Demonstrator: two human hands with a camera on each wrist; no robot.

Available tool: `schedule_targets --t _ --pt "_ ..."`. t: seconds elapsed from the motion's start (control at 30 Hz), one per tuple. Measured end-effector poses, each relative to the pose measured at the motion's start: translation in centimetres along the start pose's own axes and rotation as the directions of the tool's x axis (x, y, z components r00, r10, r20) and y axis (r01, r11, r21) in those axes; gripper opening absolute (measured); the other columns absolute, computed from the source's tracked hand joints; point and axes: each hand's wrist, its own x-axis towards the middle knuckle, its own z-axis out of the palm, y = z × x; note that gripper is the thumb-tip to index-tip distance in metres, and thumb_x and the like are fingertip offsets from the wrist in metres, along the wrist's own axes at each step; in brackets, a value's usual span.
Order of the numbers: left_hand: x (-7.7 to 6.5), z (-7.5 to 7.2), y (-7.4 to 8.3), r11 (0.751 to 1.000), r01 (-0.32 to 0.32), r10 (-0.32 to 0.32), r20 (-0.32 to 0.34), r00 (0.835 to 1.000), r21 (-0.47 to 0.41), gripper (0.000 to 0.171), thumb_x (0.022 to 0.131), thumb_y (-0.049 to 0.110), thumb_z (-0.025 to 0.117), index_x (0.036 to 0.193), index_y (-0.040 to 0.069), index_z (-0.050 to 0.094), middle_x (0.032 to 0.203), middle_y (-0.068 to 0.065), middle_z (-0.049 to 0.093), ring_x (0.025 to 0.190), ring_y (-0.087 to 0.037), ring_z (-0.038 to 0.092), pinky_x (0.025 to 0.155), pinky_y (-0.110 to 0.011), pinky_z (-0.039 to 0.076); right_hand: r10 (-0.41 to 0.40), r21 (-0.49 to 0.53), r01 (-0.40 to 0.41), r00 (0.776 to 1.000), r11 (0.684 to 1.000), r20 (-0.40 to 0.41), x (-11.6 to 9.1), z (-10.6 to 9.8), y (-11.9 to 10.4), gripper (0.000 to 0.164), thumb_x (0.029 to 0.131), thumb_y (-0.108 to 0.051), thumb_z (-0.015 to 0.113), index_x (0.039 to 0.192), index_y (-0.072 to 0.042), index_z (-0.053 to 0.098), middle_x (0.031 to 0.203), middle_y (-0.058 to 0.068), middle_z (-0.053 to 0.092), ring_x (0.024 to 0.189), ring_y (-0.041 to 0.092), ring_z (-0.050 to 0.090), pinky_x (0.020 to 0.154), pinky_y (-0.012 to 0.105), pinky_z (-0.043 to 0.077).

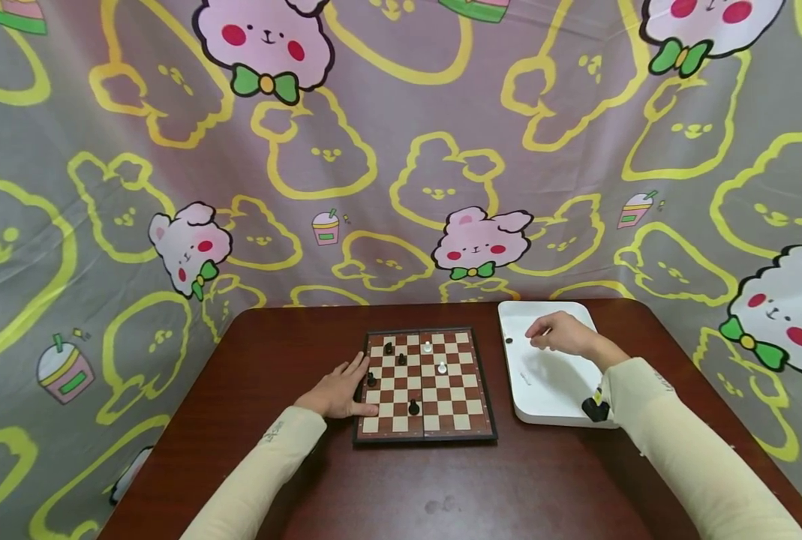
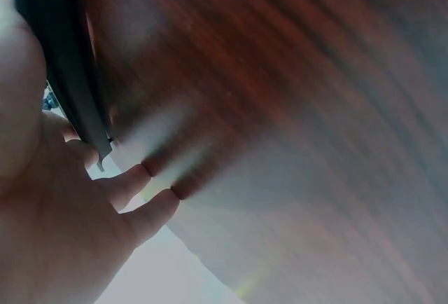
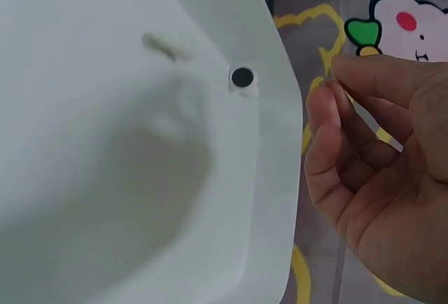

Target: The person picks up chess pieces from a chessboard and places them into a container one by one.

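Note:
A brown-and-cream chessboard with a black frame lies on the table. Several black chess pieces, one a black piece near the front, stand on it with two white pieces, a farther one and a nearer one. My left hand rests on the board's left edge, fingers spread and thumb over the near-left squares. Over the white tray, my right hand hovers, fingers loosely curled, thumb near the index finger; nothing shows between them. A small black disc with a pale rim lies inside the tray; its kind is unclear.
The dark red-brown table carries the board, with the tray to its right. A patterned curtain hangs behind and at both sides. Something black and yellow sits at the right cuff, over the tray's near right corner.

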Motion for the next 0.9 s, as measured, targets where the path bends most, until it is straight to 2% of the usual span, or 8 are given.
schedule_targets --t 0.17,0.43,0.6,0.9 --pt "-0.1 0.1 -0.1 1.0 0.002 -0.002 -0.002 1.0 -0.001 0.107 0.079 0.071 0.056 0.154 0.014 0.006 0.158 -0.009 0.001 0.138 -0.042 0.019 0.103 -0.057 0.028 -0.014 -0.012 0.015 1.0 1.0 0.027 0.5 0.7 -1.2 0.017 0.086 -0.005 0.065 0.099 0.006 0.068 0.085 0.013 0.069 0.074 0.015 0.06 0.064 0.033 0.049" --pt "0.1 0.0 -0.1 1.0 -0.011 0.011 -0.016 1.0 0.013 0.107 0.078 0.07 0.056 0.154 0.012 0.008 0.158 -0.01 0.003 0.137 -0.042 0.021 0.102 -0.056 0.03 -0.067 -0.049 0.07 0.995 0.996 0.071 1.7 2.9 -4.3 0.017 0.087 -0.007 0.065 0.101 0.003 0.068 0.081 0.0 0.067 0.072 0.014 0.059 0.065 0.032 0.048" --pt "0.0 -0.2 -0.1 1.0 -0.019 0.019 -0.031 0.999 0.018 0.107 0.078 0.07 0.056 0.154 0.01 0.009 0.158 -0.011 0.005 0.136 -0.043 0.022 0.102 -0.055 0.031 -0.092 -0.073 0.099 0.992 0.992 0.089 2.7 4.7 -5.9 0.018 0.086 -0.007 0.067 0.102 0.0 0.067 0.083 0.0 0.066 0.074 0.014 0.06 0.066 0.032 0.048" --pt "0.0 -0.1 -0.1 1.0 -0.022 0.023 -0.02 1.0 0.016 0.108 0.078 0.07 0.056 0.153 0.009 0.009 0.158 -0.012 0.005 0.136 -0.044 0.022 0.102 -0.055 0.031 -0.117 -0.099 0.131 0.984 0.986 0.133 3.9 8.0 -8.1 0.02 0.084 -0.006 0.069 0.104 -0.001 0.069 0.094 0.007 0.066 0.085 0.018 0.06 0.072 0.035 0.05"
